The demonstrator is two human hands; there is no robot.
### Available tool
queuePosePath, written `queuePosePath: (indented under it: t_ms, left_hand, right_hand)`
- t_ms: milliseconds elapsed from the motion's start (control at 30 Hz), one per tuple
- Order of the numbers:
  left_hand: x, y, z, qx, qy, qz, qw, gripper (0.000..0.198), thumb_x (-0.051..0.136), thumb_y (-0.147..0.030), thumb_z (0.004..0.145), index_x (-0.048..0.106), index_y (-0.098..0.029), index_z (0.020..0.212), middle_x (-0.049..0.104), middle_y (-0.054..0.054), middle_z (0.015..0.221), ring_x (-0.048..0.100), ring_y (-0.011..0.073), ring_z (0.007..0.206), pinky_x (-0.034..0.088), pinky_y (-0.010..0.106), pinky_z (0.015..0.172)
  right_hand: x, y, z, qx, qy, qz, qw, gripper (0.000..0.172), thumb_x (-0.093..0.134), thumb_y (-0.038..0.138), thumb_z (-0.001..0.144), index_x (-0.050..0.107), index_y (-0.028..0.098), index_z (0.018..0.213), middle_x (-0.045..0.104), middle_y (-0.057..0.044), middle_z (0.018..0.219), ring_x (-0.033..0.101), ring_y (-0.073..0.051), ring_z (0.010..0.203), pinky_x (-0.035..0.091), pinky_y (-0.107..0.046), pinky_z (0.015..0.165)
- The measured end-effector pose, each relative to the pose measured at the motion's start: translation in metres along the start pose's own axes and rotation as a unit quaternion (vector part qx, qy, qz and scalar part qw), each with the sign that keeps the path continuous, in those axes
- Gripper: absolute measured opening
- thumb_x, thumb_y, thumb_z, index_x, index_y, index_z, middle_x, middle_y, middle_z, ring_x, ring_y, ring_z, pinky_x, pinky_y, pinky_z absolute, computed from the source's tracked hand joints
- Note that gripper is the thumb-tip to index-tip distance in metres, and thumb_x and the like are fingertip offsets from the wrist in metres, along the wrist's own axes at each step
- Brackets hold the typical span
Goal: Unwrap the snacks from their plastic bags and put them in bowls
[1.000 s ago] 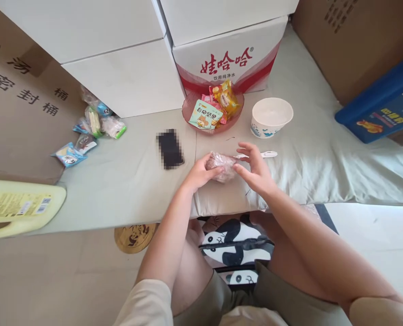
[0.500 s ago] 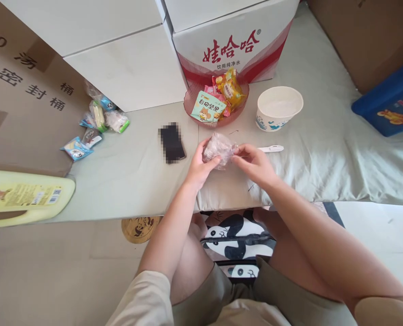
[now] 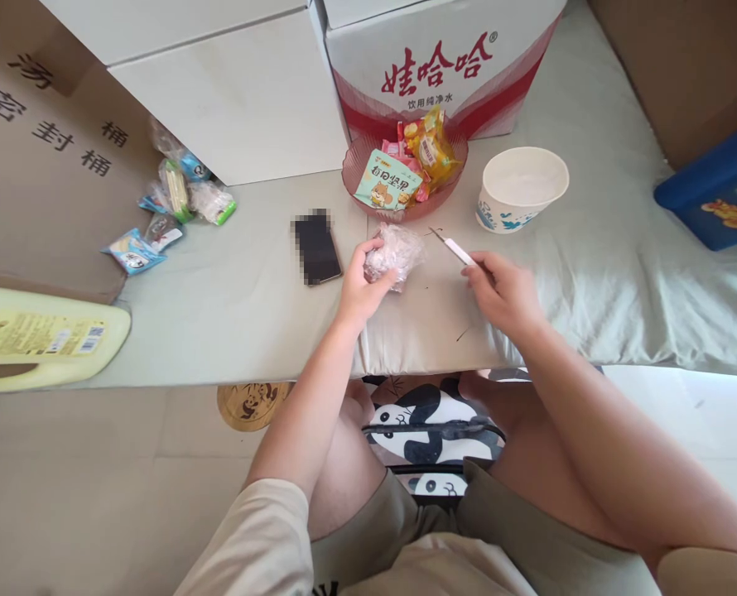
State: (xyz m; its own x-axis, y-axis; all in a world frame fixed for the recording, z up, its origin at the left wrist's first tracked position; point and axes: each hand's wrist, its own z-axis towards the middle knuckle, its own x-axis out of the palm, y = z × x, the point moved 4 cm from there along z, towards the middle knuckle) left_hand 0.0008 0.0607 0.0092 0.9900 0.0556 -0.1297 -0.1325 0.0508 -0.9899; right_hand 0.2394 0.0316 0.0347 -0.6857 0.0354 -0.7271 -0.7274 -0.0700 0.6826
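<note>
My left hand is closed round a crumpled clear plastic-wrapped bundle, whose contents are hard to make out. To the right, my right hand grips a small white-handled tool with a thin dark tip. That tip points up and left toward the bundle, without touching it. Behind the bundle sits a pink glass bowl holding several snack packets, among them a green one and a yellow one. A white paper tub with blue print stands beyond my right hand.
A dark phone lies left of my left hand. Several small packets rest near a brown carton. A yellow jug is at the left edge, a blue container at the right. White boxes stand behind.
My right hand has let go of the plastic bundle and picked up the white tool that was lying on the cloth. My left hand still holds the bundle. The head view has shifted slightly.
</note>
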Motion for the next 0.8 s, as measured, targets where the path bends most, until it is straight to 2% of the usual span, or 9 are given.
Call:
queuePosePath:
  t_ms: [100, 233, 333, 467, 533, 633, 733, 800]
  left_hand:
    - [0.006, -0.004, -0.004, 0.05, 0.005, 0.073, 0.996, 0.067, 0.082, -0.027, 0.071, 0.055, -0.024, 0.133, 0.061, 0.009, 0.136, 0.061, 0.0271, 0.124, 0.049, 0.037, 0.104]
    - [0.012, -0.006, -0.007, 0.057, 0.015, 0.073, 0.996, 0.076, 0.079, -0.021, 0.073, 0.046, -0.025, 0.141, 0.06, 0.01, 0.136, 0.061, 0.0265, 0.124, 0.049, 0.039, 0.107]
    - [0.008, -0.006, -0.003, 0.07, 0.007, 0.052, 0.996, 0.068, 0.079, -0.027, 0.075, 0.05, -0.025, 0.136, 0.058, 0.011, 0.141, 0.058, 0.0274, 0.13, 0.048, 0.039, 0.109]
    - [-0.015, 0.001, 0.006, 0.057, -0.079, 0.002, 0.995, 0.071, 0.08, -0.043, 0.076, 0.047, -0.027, 0.137, 0.056, 0.011, 0.145, 0.057, 0.0267, 0.133, 0.05, 0.038, 0.107]
    - [-0.022, 0.004, 0.007, 0.046, -0.1, -0.01, 0.994, 0.073, 0.079, -0.049, 0.076, 0.047, -0.028, 0.138, 0.056, 0.011, 0.145, 0.058, 0.0259, 0.131, 0.051, 0.037, 0.105]
    - [-0.018, 0.002, 0.001, 0.032, -0.044, 0.021, 0.998, 0.067, 0.079, -0.051, 0.076, 0.053, -0.025, 0.132, 0.063, 0.012, 0.136, 0.064, 0.0252, 0.12, 0.053, 0.037, 0.099]
    - [-0.008, -0.007, -0.012, 0.036, 0.023, 0.1, 0.994, 0.048, 0.071, -0.05, 0.084, 0.062, -0.022, 0.122, 0.069, 0.012, 0.122, 0.067, 0.0244, 0.111, 0.054, 0.038, 0.096]
    - [-0.007, -0.017, -0.018, 0.072, 0.013, 0.155, 0.985, 0.043, 0.065, -0.049, 0.087, 0.064, -0.021, 0.12, 0.068, 0.012, 0.122, 0.065, 0.0246, 0.115, 0.053, 0.04, 0.098]
  right_hand:
    - [0.01, 0.014, -0.004, -0.03, 0.027, 0.04, 0.998, 0.034, 0.043, 0.043, 0.097, 0.071, 0.027, 0.107, 0.071, -0.005, 0.079, 0.066, -0.024, 0.074, 0.05, -0.036, 0.075]
    - [0.022, 0.022, -0.001, -0.05, 0.04, 0.03, 0.998, 0.036, 0.041, 0.041, 0.097, 0.073, 0.026, 0.108, 0.072, -0.007, 0.08, 0.067, -0.025, 0.077, 0.048, -0.035, 0.073]
    - [0.025, 0.024, 0.003, -0.077, 0.051, 0.011, 0.996, 0.039, 0.039, 0.041, 0.098, 0.074, 0.026, 0.106, 0.071, -0.008, 0.083, 0.067, -0.025, 0.079, 0.047, -0.034, 0.072]
    - [0.02, 0.013, 0.005, -0.077, 0.063, -0.035, 0.994, 0.039, 0.04, 0.038, 0.097, 0.076, 0.026, 0.104, 0.073, -0.008, 0.085, 0.067, -0.027, 0.08, 0.046, -0.036, 0.07]
    - [0.013, 0.003, 0.006, -0.047, 0.042, -0.072, 0.995, 0.038, 0.042, 0.038, 0.096, 0.077, 0.026, 0.105, 0.075, -0.009, 0.091, 0.067, -0.029, 0.081, 0.046, -0.038, 0.069]
    - [0.001, -0.009, 0.006, -0.011, -0.029, -0.13, 0.991, 0.037, 0.046, 0.038, 0.094, 0.076, 0.025, 0.112, 0.076, -0.011, 0.107, 0.068, -0.033, 0.09, 0.048, -0.042, 0.074]
    - [-0.002, -0.009, 0.004, -0.051, -0.098, -0.137, 0.984, 0.038, 0.048, 0.031, 0.092, 0.073, 0.02, 0.117, 0.074, -0.014, 0.118, 0.067, -0.036, 0.104, 0.05, -0.048, 0.085]
    - [0.002, -0.005, 0.003, -0.093, -0.109, -0.108, 0.984, 0.039, 0.047, 0.027, 0.091, 0.071, 0.017, 0.12, 0.073, -0.016, 0.119, 0.067, -0.034, 0.106, 0.052, -0.048, 0.089]
